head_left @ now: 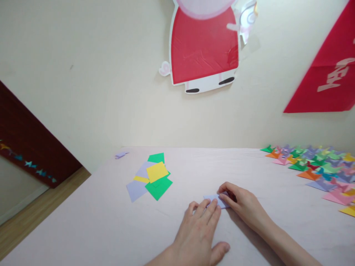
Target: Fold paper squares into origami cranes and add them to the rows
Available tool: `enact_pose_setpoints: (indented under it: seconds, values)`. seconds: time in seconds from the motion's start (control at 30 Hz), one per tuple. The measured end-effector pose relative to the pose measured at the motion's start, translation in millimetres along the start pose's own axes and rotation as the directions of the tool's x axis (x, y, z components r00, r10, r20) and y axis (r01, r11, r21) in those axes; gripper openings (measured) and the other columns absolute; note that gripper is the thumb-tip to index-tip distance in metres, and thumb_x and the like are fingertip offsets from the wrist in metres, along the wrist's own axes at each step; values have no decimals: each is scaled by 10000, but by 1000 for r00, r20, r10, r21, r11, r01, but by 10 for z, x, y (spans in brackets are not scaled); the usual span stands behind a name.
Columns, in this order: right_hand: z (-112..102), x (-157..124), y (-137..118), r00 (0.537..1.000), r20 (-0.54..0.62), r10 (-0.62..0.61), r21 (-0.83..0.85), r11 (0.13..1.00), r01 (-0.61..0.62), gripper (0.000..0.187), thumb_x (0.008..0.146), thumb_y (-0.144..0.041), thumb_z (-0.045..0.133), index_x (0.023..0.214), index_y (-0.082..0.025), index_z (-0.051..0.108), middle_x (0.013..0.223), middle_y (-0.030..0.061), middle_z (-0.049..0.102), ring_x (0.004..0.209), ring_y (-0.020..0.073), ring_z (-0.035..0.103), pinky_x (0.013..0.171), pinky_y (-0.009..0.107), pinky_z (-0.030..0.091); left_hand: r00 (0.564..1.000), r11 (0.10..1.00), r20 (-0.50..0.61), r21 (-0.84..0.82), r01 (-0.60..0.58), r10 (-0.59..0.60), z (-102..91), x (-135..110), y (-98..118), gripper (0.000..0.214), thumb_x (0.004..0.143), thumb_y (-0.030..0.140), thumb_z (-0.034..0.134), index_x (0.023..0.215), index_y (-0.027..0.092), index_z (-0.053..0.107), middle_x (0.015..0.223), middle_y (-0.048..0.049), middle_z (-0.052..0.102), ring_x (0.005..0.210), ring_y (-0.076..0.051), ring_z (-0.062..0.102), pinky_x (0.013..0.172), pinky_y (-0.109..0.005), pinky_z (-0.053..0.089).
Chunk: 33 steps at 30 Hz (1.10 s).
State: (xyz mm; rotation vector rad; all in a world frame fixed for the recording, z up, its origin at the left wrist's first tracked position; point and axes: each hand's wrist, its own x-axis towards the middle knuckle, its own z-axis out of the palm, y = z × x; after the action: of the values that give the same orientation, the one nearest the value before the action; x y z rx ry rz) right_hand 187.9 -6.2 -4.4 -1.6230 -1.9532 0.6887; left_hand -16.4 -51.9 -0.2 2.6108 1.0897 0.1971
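Observation:
A light purple piece of origami paper (221, 202) lies on the table, its middle partly covered by fingers. My left hand (201, 225) rests palm down with its fingertips on the paper's left and middle part, fingers stretched and thumb held out to the right. At the paper's right end, my right hand (244, 201) has thumb and index finger closed in a pinch on its upper edge. How the paper is folded is largely hidden by the fingers.
Loose paper sheets in green, yellow (157, 172) and purple overlap left of my hands. A small folded purple paper (121, 155) lies at the far left. Rows of colourful folded paper figures (313, 166) stand on the right. The table's pale cover (91, 218) meets the wall behind.

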Motion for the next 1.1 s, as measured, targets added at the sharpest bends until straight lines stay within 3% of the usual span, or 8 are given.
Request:
enact_pose_setpoints:
  seconds: [0.3,0.53,0.83,0.97,1.1]
  values:
    - [19,-6,-14,999,-32,-19,-17,1000,18,169,838,-343,472,848,-256,616,723,0,698,671,193,632,646,312,459,999,998,-37,62,-14,16,25,-4,-7,676,944,555,440,1489,172,323,1561,-93,297,1409,-289,301,1132,-493,254]
    - [68,-21,-17,992,-48,-115,-93,990,111,212,880,-284,406,859,-248,613,849,24,692,788,199,637,725,322,467,999,1000,-53,-21,10,-11,-25,11,20,677,948,630,384,1460,187,378,1537,-87,356,1386,-288,331,1140,-518,224]
    - [168,-144,-85,982,-124,-141,-150,981,122,136,829,-275,526,933,-225,598,972,55,667,916,238,616,813,380,425,996,1000,-90,17,17,-15,7,6,-4,665,928,661,393,1410,204,427,1525,-76,383,1387,-280,341,1144,-535,231]
    - [171,-156,-69,989,-110,-96,-106,991,84,217,780,-240,543,989,-236,600,1033,67,657,978,261,601,859,420,419,992,998,-121,47,50,-44,39,-20,-24,654,891,668,471,1367,220,469,1541,-95,349,1400,-310,318,1136,-555,241]
    - [126,-150,32,993,-75,-88,28,996,90,442,724,-184,512,1159,-238,569,1131,77,629,1056,260,574,912,437,437,986,993,-143,70,92,-81,42,-69,-38,608,868,647,531,1300,219,524,1549,-102,331,1404,-333,309,1128,-571,256]
